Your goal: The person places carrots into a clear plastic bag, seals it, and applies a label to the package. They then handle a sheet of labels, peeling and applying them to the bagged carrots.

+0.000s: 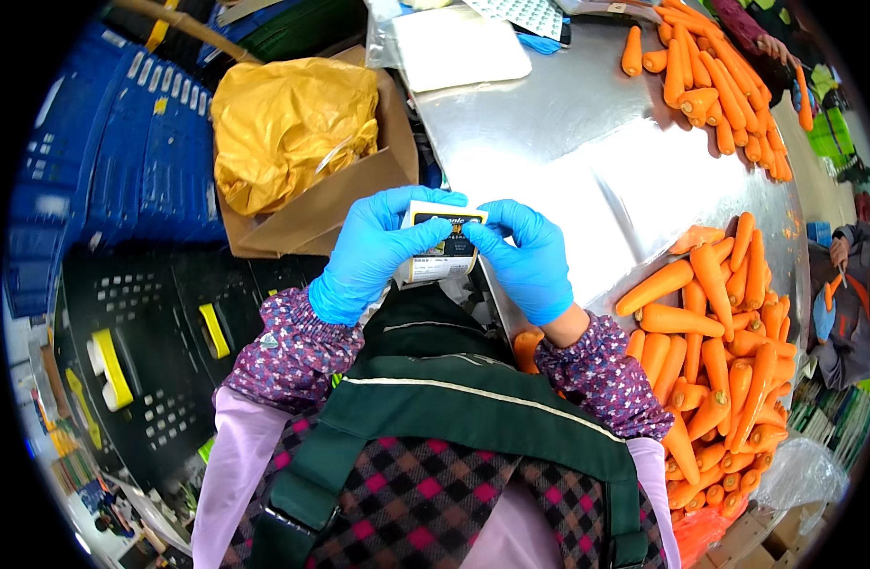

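My left hand (373,245), in a blue disposable glove, holds a strip or small roll of printed adhesive labels (442,267) in front of my apron. Its thumb lies across the label's face. My right hand (524,256), gloved the same way, pinches the upper right corner of the top label between thumb and forefinger. Each label is black above and white below, with a yellow edge and print on it. Fingers cover part of the print, and the underside of the labels is hidden. Both hands are just off the near edge of the steel table (470,121).
Loose carrots (719,355) are heaped at the table's right, with another pile (726,78) beyond. A cardboard box (335,206) with a yellow plastic bag (292,128) stands left, beside blue crates (150,142) and black crates (150,355). Two other people's hands (772,48) hold things at far right.
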The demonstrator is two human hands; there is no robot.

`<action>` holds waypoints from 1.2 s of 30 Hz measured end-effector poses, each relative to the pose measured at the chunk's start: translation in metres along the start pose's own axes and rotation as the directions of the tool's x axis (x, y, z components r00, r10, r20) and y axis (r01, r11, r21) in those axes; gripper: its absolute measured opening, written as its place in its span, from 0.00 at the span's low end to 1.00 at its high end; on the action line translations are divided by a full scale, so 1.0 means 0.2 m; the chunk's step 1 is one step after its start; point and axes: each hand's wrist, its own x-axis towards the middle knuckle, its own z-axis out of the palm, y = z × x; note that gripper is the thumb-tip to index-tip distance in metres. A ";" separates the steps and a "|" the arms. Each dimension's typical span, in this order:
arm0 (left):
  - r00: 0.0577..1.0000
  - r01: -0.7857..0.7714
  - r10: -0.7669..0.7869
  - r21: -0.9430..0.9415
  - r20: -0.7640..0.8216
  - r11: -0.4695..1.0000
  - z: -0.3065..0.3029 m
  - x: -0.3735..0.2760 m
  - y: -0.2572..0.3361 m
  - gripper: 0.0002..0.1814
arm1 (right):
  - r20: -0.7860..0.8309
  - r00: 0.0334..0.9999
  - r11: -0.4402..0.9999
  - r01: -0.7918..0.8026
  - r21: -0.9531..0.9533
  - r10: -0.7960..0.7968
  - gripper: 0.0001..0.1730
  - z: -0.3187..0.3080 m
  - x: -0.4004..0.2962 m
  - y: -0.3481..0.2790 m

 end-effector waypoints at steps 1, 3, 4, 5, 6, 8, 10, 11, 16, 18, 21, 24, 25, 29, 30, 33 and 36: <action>1.000 -0.004 0.004 0.003 0.006 1.000 -0.02 0.05 -0.01 0.15 | 0.004 1.000 0.996 0.015 -0.091 -0.015 0.06 0.00 0.04 0.01; 1.000 -0.005 0.005 0.008 0.023 1.000 -0.07 0.15 -0.01 0.14 | 0.025 0.999 0.969 0.046 -0.244 -0.041 0.06 0.02 0.12 0.05; 1.000 0.003 -0.002 -0.039 0.030 0.999 -0.09 0.20 0.00 0.12 | 0.042 0.998 0.950 0.064 -0.306 -0.053 0.07 0.04 0.17 0.08; 0.999 0.026 -0.027 0.005 0.044 1.000 -0.14 0.26 -0.01 0.11 | 0.060 0.996 0.927 0.081 -0.366 -0.063 0.07 0.06 0.21 0.11; 0.997 0.050 -0.052 0.040 0.056 0.998 -0.19 0.32 -0.04 0.10 | 0.062 0.998 0.921 0.008 -0.389 0.018 0.09 0.08 0.24 0.14; 0.996 0.054 -0.063 0.124 0.066 0.991 -0.29 0.44 -0.05 0.05 | 0.032 0.992 0.921 -0.101 -0.377 0.121 0.09 0.08 0.30 0.14; 0.998 0.022 -0.031 0.166 0.053 0.986 -0.40 0.53 -0.10 0.03 | 0.002 0.982 0.923 -0.179 -0.341 0.191 0.09 0.07 0.36 0.12; 0.999 0.003 -0.013 0.191 0.049 0.982 -0.46 0.58 -0.14 0.03 | -0.062 0.971 0.934 -0.237 -0.267 0.229 0.10 0.04 0.36 0.13; 0.948 -0.300 0.211 0.448 0.239 0.842 -0.73 0.79 -0.39 0.07 | -0.354 0.830 0.894 -0.445 0.048 0.432 0.13 -0.10 0.25 0.15; 0.941 -0.301 0.187 0.446 0.282 0.843 -0.76 0.88 -0.48 0.07 | -0.437 0.779 0.889 -0.439 0.130 0.449 0.14 -0.13 0.19 0.14; 0.972 -0.203 0.109 0.510 0.208 0.836 -0.66 0.98 -0.49 0.09 | -0.490 0.753 0.895 -0.417 0.161 0.439 0.14 -0.17 0.10 0.12; 0.986 -0.167 0.149 0.336 0.080 0.927 -0.66 1.05 -0.57 0.10 | -0.597 0.690 0.904 -0.393 0.166 0.410 0.12 -0.24 0.01 0.11; 0.961 -0.263 0.256 0.630 0.103 0.731 -0.67 1.03 -0.53 0.10 | -0.659 0.643 0.905 -0.399 0.148 0.391 0.12 -0.27 -0.04 0.11; 0.773 -0.434 0.624 0.814 0.116 0.386 -0.56 0.81 -0.26 0.18 | -0.865 0.369 0.805 -0.589 0.066 0.341 0.20 -0.41 -0.27 0.19; 0.750 -0.485 0.646 0.779 0.138 0.397 -0.52 0.74 -0.20 0.17 | -0.867 0.371 0.796 -0.603 0.048 0.334 0.24 -0.44 -0.33 0.25; 0.881 -0.456 0.411 0.655 0.235 0.603 -0.30 0.70 -0.12 0.13 | -0.869 0.354 0.781 -0.621 0.057 0.345 0.34 -0.52 -0.45 0.34; 0.867 -0.476 0.264 0.549 0.422 0.687 -0.04 0.85 -0.23 0.18 | -0.847 0.365 0.794 -0.599 0.104 0.386 0.43 -0.51 -0.33 0.34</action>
